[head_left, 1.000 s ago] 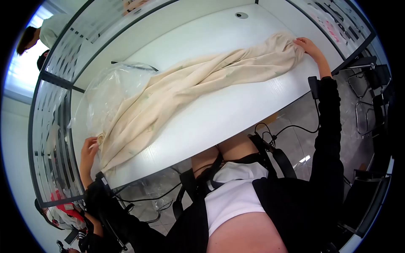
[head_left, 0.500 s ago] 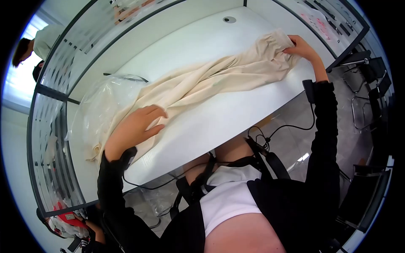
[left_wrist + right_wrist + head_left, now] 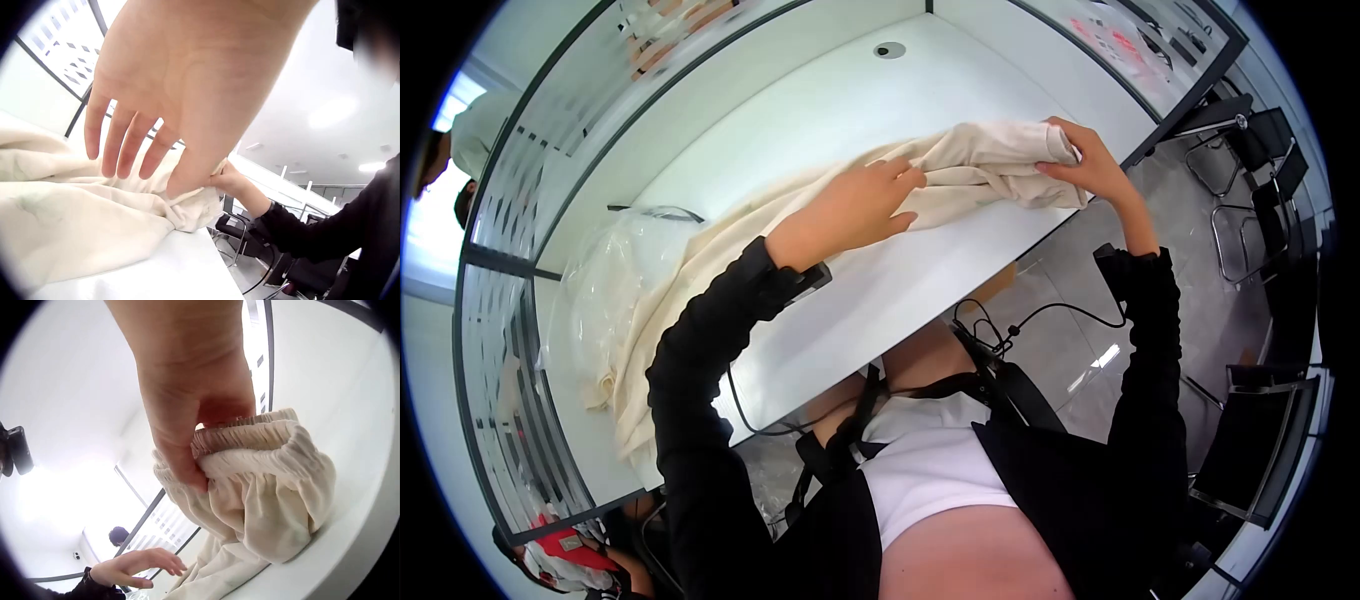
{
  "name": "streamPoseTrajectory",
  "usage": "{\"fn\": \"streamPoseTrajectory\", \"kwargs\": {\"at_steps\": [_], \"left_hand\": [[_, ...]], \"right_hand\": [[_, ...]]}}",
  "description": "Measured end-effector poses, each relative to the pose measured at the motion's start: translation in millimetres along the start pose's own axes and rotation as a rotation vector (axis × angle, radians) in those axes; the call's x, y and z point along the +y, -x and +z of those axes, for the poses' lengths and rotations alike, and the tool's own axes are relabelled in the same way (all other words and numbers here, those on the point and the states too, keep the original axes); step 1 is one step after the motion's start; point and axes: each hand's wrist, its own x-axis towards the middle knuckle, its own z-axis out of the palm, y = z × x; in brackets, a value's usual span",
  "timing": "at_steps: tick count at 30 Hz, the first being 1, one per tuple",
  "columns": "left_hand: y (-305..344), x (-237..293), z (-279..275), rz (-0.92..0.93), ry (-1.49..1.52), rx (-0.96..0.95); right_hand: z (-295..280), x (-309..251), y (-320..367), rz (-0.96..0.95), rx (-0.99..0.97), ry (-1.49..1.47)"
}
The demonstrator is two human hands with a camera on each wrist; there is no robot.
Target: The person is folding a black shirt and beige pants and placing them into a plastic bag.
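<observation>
A long cream garment (image 3: 970, 150) with a gathered elastic waistband (image 3: 250, 464) lies bunched across the white desk (image 3: 820, 320). At its right end my right hand (image 3: 1098, 170) grips the waistband, with the thumb on the outer face and the fingers hidden behind the edge. My left hand (image 3: 850, 208) reaches over the middle of the garment, palm down. Its fingers (image 3: 130, 144) are spread and relaxed, holding nothing. Faint greenish patches mark the cloth in the left wrist view.
A clear plastic bag (image 3: 605, 275) lies at the desk's left end, partly beside the garment. Glass-topped partitions (image 3: 510, 370) surround the desk. A round cable port (image 3: 889, 50) sits at the back. Chairs (image 3: 1250, 215) and a looped cable (image 3: 990, 330) are on the right.
My left hand has left the garment's far left end and moved right over its middle. My right hand has drawn the waistband end nearer the desk's front edge.
</observation>
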Motion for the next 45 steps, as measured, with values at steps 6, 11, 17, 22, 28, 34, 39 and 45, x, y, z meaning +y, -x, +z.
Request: {"fn": "streamPoseTrajectory", "kwargs": {"at_steps": [6,11,17,22,28,34,39,45], "left_hand": [[-23,2,21,-0.002,0.138,0.281],[-27,-3,36,-0.118,0.351,0.284],[-20,-12,37,-0.194,0.286,0.384],[-1,-7,41,-0.279,0.078,0.337],[39,-9,58,-0.434,0.009,0.229],[100,-22,42,-0.482,0.014,0.271],[169,-29,9,-0.646,0.146,0.27],[288,-57,-34,-0.745,0.517,0.154]], "right_hand": [[2,-10,8,-0.166,0.06,-0.026],[-2,-25,6,-0.258,0.042,-0.075],[-14,-31,0,-0.448,0.056,-0.235],[-23,-45,-3,-0.487,0.159,-0.369],[-49,-45,-14,-0.413,0.521,-0.514],[-90,-90,-57,-0.459,0.608,-0.418],[-113,-123,-71,-0.471,0.637,-0.276],[-146,-123,-79,-0.384,0.635,-0.099]]}}
